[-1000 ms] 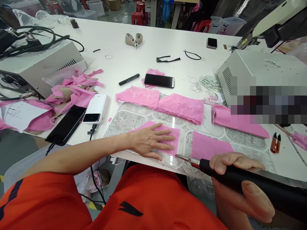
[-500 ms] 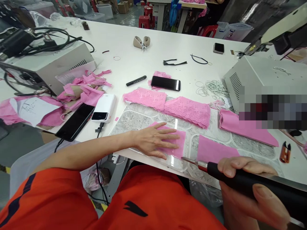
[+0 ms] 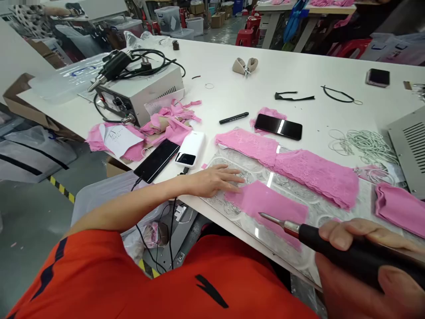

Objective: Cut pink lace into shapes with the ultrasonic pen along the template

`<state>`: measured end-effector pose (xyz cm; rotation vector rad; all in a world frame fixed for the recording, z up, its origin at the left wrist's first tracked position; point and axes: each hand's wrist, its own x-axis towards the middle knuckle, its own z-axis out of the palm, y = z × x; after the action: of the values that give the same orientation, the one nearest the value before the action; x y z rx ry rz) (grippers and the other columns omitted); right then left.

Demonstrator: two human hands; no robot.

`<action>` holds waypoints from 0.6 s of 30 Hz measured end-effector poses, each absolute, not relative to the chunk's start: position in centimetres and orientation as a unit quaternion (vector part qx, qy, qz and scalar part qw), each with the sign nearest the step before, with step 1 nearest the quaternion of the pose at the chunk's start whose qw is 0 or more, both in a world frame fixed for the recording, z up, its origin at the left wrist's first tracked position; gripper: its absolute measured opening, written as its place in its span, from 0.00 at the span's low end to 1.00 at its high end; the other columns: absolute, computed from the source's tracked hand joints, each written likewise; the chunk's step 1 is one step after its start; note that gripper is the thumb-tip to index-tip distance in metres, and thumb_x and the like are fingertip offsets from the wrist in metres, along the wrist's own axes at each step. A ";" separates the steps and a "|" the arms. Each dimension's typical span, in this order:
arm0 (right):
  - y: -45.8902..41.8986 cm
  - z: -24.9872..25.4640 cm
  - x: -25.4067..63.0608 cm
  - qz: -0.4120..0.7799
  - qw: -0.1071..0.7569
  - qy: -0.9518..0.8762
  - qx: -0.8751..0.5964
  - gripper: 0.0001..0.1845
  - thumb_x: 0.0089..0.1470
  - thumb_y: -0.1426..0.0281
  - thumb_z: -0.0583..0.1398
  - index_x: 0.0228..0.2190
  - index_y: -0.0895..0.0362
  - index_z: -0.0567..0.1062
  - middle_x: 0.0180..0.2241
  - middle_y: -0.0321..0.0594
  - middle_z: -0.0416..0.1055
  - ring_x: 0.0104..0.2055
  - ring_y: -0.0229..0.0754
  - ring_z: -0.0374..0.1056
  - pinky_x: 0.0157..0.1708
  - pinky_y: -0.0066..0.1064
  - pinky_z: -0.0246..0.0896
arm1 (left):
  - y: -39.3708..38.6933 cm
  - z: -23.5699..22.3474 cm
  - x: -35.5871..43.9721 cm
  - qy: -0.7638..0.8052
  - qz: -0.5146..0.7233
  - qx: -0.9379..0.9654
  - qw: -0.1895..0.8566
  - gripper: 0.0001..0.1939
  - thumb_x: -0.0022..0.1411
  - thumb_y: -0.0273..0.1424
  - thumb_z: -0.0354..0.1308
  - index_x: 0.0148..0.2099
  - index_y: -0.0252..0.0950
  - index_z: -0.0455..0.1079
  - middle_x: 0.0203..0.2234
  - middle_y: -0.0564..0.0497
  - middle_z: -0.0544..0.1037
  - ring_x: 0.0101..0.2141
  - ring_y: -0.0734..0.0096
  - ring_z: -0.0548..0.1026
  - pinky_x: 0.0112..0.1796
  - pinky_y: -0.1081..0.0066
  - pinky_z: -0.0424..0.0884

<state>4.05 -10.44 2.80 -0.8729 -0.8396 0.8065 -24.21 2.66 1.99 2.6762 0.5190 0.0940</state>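
Observation:
My left hand [image 3: 215, 180] lies flat with fingers stretched out, the fingertips at the left end of a pink fabric piece [image 3: 275, 204]. This fabric rests on a clear-topped, stone-patterned board [image 3: 229, 210]; whether it is one piece or overlapping pieces, I cannot tell. In my right hand [image 3: 361, 261] is a black-handled tool [image 3: 327, 241] with a slim pointed metal tip. The tip is over the fabric; contact is unclear. Behind it, folded pink lace pieces [image 3: 299, 170] lie across the board.
A grey machine box [image 3: 142, 93] with a cabled handpiece stands at left, near pink scraps [image 3: 171, 122]. Phones, a white power bank [image 3: 192, 148] and a black marker [image 3: 234, 118] lie around the board. Light cord [image 3: 370, 144] and folded pink cloth [image 3: 401, 208] are at right.
The view has swung left. My left hand has shifted left from the middle of the fabric to its end. The pink pieces, apart before, now appear joined or overlapping under the tool's tip.

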 end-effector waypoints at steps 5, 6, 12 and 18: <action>-8.1 3.2 0.6 0.344 0.745 -0.444 -0.360 0.11 0.40 0.65 0.62 0.30 0.54 0.77 0.29 0.36 0.71 0.20 0.37 0.62 0.23 0.39 0.65 | 2.3 1.0 -24.8 0.196 0.044 0.953 0.227 0.35 0.57 0.10 0.47 0.61 0.38 0.71 0.66 0.47 0.65 0.70 0.58 0.55 0.67 0.52 0.55; -7.8 3.3 -0.1 0.351 0.742 -0.446 -0.358 0.10 0.41 0.65 0.63 0.30 0.54 0.76 0.29 0.36 0.71 0.21 0.37 0.63 0.24 0.38 0.65 | 2.2 0.7 -24.9 0.196 0.054 0.951 0.232 0.34 0.58 0.10 0.47 0.61 0.38 0.72 0.66 0.47 0.66 0.70 0.59 0.55 0.67 0.53 0.55; -6.8 2.9 -2.4 0.367 0.738 -0.458 -0.333 0.10 0.45 0.66 0.63 0.32 0.54 0.75 0.31 0.36 0.71 0.23 0.37 0.64 0.27 0.37 0.67 | 2.0 -0.8 -25.7 0.195 0.116 0.940 0.255 0.28 0.63 0.11 0.45 0.57 0.34 0.75 0.65 0.44 0.67 0.69 0.61 0.56 0.66 0.56 0.59; -6.3 2.7 -3.5 0.368 0.730 -0.476 -0.325 0.09 0.46 0.67 0.62 0.33 0.53 0.75 0.31 0.36 0.71 0.24 0.38 0.64 0.27 0.38 0.67 | 2.0 -1.0 -25.7 0.199 0.119 0.937 0.260 0.27 0.64 0.11 0.47 0.56 0.38 0.76 0.64 0.46 0.68 0.69 0.60 0.56 0.66 0.51 0.60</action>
<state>-3.51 -6.28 2.74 -0.7167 -1.0481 0.8106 -25.67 2.00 -0.97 2.5395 0.5394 0.3213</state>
